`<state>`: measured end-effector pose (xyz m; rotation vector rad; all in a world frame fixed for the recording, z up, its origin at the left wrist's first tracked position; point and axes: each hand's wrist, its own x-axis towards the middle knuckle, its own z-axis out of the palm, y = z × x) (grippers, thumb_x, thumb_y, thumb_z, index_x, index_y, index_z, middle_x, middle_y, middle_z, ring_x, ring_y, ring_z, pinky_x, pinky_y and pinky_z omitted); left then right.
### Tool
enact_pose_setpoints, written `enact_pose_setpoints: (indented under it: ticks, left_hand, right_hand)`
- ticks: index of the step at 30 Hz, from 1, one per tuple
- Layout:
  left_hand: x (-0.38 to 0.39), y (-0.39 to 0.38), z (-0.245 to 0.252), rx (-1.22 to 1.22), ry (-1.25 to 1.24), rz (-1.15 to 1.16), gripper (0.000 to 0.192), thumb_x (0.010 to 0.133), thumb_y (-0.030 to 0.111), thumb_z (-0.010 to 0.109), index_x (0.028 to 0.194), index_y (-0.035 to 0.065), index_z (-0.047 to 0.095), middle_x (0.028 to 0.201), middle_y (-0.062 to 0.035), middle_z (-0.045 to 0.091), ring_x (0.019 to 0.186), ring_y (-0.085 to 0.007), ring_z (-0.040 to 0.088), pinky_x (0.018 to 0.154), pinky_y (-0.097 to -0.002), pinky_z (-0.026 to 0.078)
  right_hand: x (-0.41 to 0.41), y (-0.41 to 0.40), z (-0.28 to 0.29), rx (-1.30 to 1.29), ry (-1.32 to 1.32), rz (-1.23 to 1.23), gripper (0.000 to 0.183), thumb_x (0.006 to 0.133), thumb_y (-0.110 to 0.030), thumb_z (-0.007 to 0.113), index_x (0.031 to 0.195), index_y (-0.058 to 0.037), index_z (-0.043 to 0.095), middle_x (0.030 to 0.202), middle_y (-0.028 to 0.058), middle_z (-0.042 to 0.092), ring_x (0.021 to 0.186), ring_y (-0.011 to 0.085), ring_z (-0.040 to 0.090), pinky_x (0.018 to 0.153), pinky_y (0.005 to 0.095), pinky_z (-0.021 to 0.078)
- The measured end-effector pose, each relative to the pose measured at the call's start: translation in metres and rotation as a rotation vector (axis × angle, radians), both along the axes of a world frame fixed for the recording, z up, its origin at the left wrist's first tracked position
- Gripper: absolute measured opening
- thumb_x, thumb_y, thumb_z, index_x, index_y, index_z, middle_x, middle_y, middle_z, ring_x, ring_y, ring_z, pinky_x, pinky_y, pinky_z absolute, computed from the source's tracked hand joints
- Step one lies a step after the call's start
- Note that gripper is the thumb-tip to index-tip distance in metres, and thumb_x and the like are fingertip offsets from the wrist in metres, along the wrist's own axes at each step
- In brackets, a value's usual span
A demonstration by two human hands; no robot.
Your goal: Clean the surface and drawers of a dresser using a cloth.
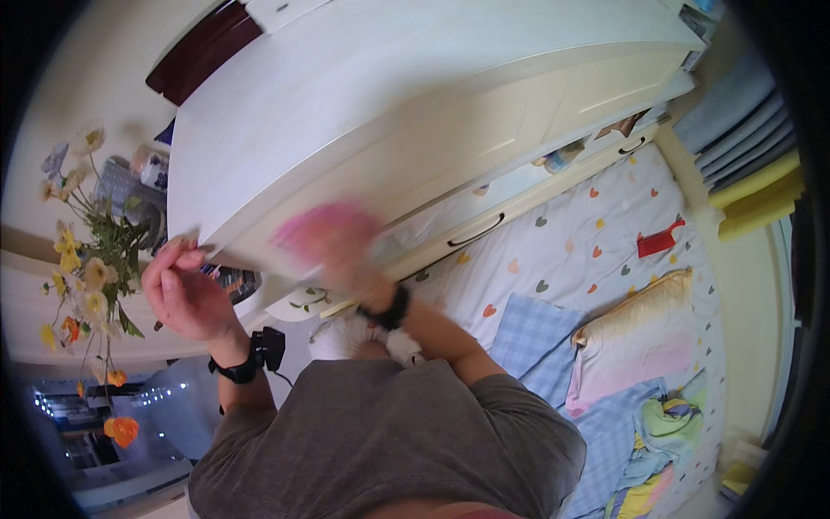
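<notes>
My right hand (343,259), blurred by motion, holds a pink cloth (327,227) against the cream front panel (415,156) of a white cabinet. My left hand (188,289) is at the cabinet's near left corner, its fingers bent and their tips at the edge. Whether those fingertips grip the edge or only rest on it is unclear. The cabinet's broad white top (363,84) stretches away above both hands. A black band circles each wrist.
Artificial flowers (97,285) stand left of my left hand. Below the panel run an open shelf (512,185) with small items and a drawer with a black handle (476,230). On the heart-print bed (545,246) lie a pillow (635,337), a red object (660,240) and bunched cloth (668,422).
</notes>
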<state>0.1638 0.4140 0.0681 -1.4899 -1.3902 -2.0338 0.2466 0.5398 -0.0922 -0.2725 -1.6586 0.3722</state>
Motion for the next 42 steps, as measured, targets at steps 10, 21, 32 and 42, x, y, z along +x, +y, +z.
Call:
enact_pose_setpoints:
  ticks: [10, 21, 32, 42]
  left_hand:
    - [-0.004, -0.006, -0.006, 0.112, 0.023, -0.049, 0.027, 0.091, 0.019, 0.044, 0.096, -0.0032, 0.057, 0.074, -0.0131, 0.061, 0.082, -0.0231, 0.055, 0.086, -0.0386, 0.041]
    - [0.000, 0.004, -0.002, 0.222, 0.181, 0.064, 0.016, 0.078, 0.004, 0.045, 0.082, 0.0033, 0.061, 0.064, -0.0022, 0.056, 0.061, -0.0157, 0.045, 0.070, -0.0310, 0.037]
    - [-0.005, -0.013, -0.003, 0.172, 0.069, -0.167, 0.020, 0.082, 0.011, 0.039, 0.075, 0.0087, 0.057, 0.062, 0.0021, 0.053, 0.063, -0.0136, 0.045, 0.073, -0.0330, 0.034]
    - [-0.023, -0.023, 0.009, 0.055, 0.059, -0.383, 0.014, 0.081, 0.009, 0.051, 0.083, 0.0074, 0.064, 0.071, 0.0007, 0.061, 0.066, -0.0171, 0.050, 0.071, -0.0307, 0.035]
  right_hand:
    - [0.071, 0.160, 0.008, -0.036, 0.225, -0.492, 0.035, 0.096, -0.021, 0.039, 0.116, 0.0056, 0.049, 0.125, 0.0168, 0.051, 0.116, 0.0284, 0.046, 0.100, 0.0372, 0.0338]
    - [-0.023, -0.065, -0.059, 0.127, -0.189, 0.075, 0.029, 0.088, -0.023, 0.051, 0.117, -0.0207, 0.056, 0.123, 0.0073, 0.052, 0.114, 0.0243, 0.046, 0.101, 0.0466, 0.0320]
    - [0.055, 0.120, 0.073, -0.404, 0.385, -0.100, 0.051, 0.094, -0.013, 0.043, 0.139, 0.0028, 0.024, 0.140, 0.0196, 0.032, 0.121, 0.0264, 0.042, 0.102, 0.0344, 0.0347]
    - [-0.020, -0.034, 0.042, 0.173, -0.392, 0.398, 0.029, 0.088, -0.032, 0.054, 0.104, -0.0099, 0.064, 0.110, 0.0066, 0.062, 0.107, 0.0171, 0.052, 0.092, 0.0344, 0.0370]
